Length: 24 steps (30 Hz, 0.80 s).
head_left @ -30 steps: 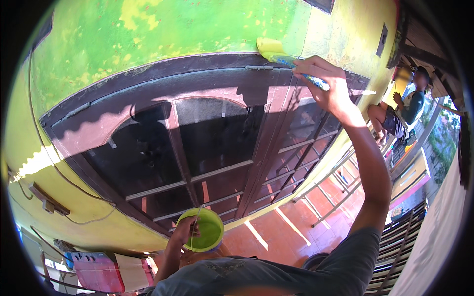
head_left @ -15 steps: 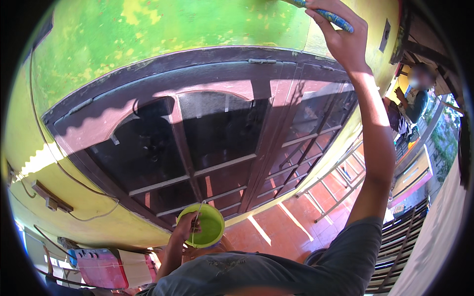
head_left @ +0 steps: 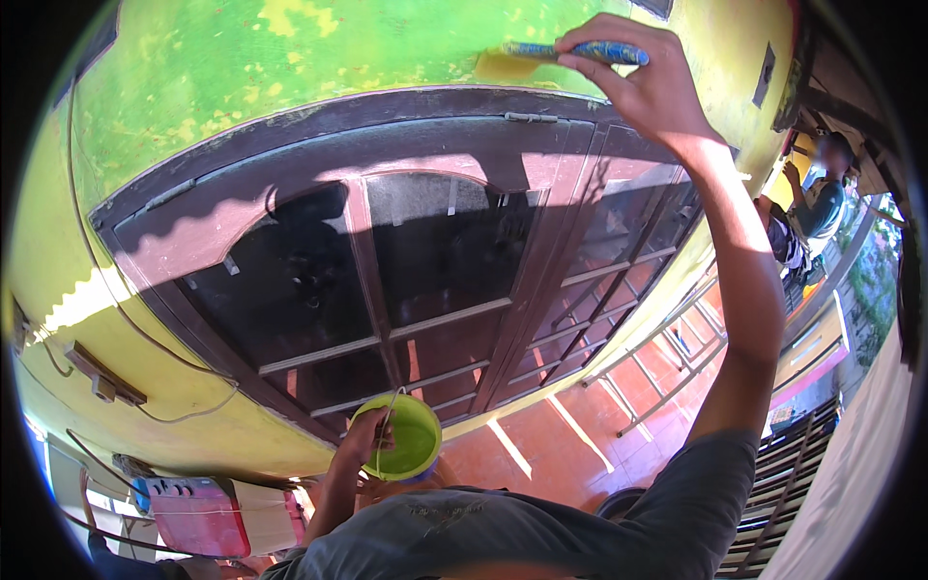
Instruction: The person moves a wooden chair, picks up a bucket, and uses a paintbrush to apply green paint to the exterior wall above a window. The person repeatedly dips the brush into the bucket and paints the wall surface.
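Raised at the upper right, my right hand [head_left: 633,82] is closed around the blue, paint-speckled handle of a paintbrush [head_left: 580,51]. The brush's yellow bristles [head_left: 505,66] lie against the green painted wall [head_left: 387,43], just above the dark door frame. Low in the middle, my left hand [head_left: 367,435] grips the thin handle of a lime-green bucket [head_left: 416,440], with its fingers at the rim. What is inside the bucket looks green, but I cannot tell how full it is.
Brown glass-paned doors [head_left: 445,261] fill the wall ahead. A metal ladder [head_left: 667,372] lies over the tiled floor at the right. A pink washing machine [head_left: 198,517] stands at the lower left. Another person [head_left: 817,208] is at the far right. A cable [head_left: 97,242] hangs on the left wall.
My right hand has come down and slightly left with the paintbrush, bringing its bristles into view on the green wall. My left hand still holds the bucket in nearly the same place.
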Each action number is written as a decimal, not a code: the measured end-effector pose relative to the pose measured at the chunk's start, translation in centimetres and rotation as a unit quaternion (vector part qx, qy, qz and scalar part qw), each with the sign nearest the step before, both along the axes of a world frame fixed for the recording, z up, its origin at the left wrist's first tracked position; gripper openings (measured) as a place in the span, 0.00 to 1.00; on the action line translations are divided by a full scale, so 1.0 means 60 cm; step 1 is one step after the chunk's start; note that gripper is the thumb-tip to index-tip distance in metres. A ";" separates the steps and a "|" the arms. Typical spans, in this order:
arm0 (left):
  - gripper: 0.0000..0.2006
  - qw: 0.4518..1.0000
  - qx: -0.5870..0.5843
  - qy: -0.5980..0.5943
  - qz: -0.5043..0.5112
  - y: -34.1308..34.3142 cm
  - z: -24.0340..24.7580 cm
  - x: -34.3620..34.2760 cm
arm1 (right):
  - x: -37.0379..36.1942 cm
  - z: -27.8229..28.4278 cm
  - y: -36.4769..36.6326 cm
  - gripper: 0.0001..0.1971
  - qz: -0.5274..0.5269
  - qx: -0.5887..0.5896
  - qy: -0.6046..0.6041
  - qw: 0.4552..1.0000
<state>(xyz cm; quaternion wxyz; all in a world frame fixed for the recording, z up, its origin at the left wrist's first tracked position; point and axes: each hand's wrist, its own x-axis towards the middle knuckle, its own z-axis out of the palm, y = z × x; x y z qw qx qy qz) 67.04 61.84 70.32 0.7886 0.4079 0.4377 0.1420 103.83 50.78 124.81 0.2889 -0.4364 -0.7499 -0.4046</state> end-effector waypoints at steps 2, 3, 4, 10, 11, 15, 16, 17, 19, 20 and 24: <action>0.17 1.000 0.000 0.002 -0.002 0.002 -0.002 0.000 | -0.001 0.029 0.001 0.06 0.017 0.088 -0.022 0.996; 0.17 1.000 0.001 0.001 -0.001 0.002 -0.004 0.000 | -0.002 0.033 0.003 0.06 0.037 0.132 -0.014 0.990; 0.17 1.000 0.000 0.007 -0.001 0.003 -0.005 0.000 | -0.003 0.033 0.006 0.05 0.052 0.175 -0.031 0.983; 0.17 1.000 -0.001 0.000 0.008 0.007 -0.008 -0.015 | -0.019 -0.105 0.006 0.16 -0.012 0.000 -0.044 0.999; 0.17 1.000 0.000 -0.004 0.008 0.008 -0.008 -0.017 | -0.020 -0.119 -0.001 0.15 -0.020 -0.016 -0.049 0.998; 0.17 1.000 0.008 0.008 0.012 0.010 -0.005 -0.024 | -0.005 -0.096 -0.038 0.10 0.022 -0.072 0.068 0.995; 0.17 1.000 0.010 0.013 0.014 0.010 -0.005 -0.024 | 0.002 -0.076 -0.041 0.09 0.010 -0.086 0.063 0.994; 0.17 1.000 0.011 0.011 0.013 0.009 -0.005 -0.025 | 0.008 -0.056 -0.039 0.09 -0.002 -0.103 0.063 0.993; 0.17 1.000 0.017 0.007 0.011 0.010 -0.006 -0.023 | 0.022 -0.017 -0.020 0.08 -0.061 -0.105 0.074 0.990; 0.17 1.000 0.014 0.009 0.010 0.011 -0.007 -0.022 | 0.030 0.011 -0.011 0.08 -0.053 -0.066 0.081 0.993; 0.17 1.000 0.000 0.004 0.004 0.015 -0.016 -0.010 | 0.065 0.100 -0.017 0.06 0.008 0.116 0.086 0.990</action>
